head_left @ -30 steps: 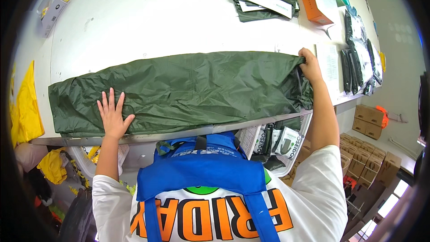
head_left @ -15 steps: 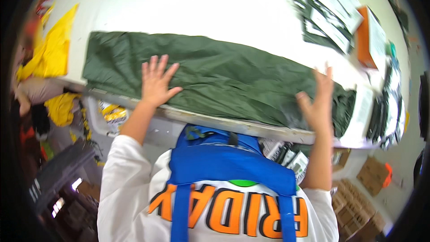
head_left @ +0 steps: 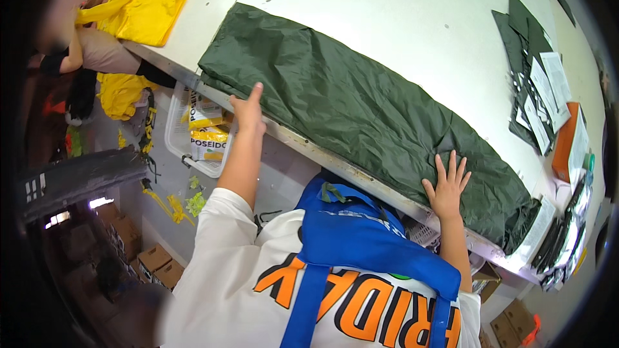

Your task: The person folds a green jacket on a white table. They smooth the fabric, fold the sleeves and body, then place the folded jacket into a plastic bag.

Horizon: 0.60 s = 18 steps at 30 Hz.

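White basket (head_left: 173, 130), low on near side of green cloth's (head_left: 361, 100) left end: yellow-and-white packets (head_left: 209, 145) inside. Right hand (head_left: 447, 193) flat on green cloth toward right end, fingers spread apart. Left hand (head_left: 248, 115) at its near edge; cannot tell if fingers pinch. Green cloth lies lengthwise along tabletop (head_left: 387, 19) edge. Orange box (head_left: 567, 140) beyond its right end, contents hidden.

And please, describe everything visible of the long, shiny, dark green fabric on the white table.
The long, shiny, dark green fabric looks thin. It lies as a creased strip along the near edge of the white table, slanting down to the picture's right. Its left end is fairly straight; its right end is bunched. The right hand lies spread on it; the left hand is at its near edge, its grip unclear.
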{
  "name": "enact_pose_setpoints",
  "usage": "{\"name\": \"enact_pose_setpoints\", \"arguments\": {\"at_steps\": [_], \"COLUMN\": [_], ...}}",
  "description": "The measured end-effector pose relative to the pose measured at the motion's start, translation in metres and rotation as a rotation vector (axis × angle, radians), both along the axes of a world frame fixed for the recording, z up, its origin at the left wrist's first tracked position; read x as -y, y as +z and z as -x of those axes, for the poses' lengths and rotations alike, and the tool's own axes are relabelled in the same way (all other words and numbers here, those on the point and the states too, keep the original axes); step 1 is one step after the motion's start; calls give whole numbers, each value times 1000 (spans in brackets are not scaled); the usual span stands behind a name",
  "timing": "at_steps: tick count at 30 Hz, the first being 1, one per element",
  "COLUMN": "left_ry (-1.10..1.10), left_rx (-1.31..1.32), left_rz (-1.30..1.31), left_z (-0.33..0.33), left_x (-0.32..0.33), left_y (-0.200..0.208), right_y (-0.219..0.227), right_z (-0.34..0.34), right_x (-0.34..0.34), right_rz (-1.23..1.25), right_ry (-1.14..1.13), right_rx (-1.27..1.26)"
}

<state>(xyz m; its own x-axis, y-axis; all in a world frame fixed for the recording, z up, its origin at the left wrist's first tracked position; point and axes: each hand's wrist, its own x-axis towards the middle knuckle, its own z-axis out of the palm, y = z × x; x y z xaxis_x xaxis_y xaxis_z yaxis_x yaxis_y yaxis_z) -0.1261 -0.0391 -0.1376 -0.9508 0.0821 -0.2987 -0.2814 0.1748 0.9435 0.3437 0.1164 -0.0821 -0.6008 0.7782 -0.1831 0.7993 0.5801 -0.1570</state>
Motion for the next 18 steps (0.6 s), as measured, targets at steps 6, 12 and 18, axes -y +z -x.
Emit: {"name": "enact_pose_setpoints", "arguments": {"at_steps": [6,12,18], "left_ry": [-19,-386,-1412], "left_rx": [405,28,-185], "left_rz": [-378,-631,-1083], "left_z": [50,7,-188], "left_x": [5,-41,-209], "left_y": [5,171,319], "right_y": [11,-24,-55], "right_z": [60,66,62], "right_x": [46,66,77], "right_rz": [258,64,-2], "right_ry": [-83,-226,-236], "right_rx": [-275,-333,-541]}}
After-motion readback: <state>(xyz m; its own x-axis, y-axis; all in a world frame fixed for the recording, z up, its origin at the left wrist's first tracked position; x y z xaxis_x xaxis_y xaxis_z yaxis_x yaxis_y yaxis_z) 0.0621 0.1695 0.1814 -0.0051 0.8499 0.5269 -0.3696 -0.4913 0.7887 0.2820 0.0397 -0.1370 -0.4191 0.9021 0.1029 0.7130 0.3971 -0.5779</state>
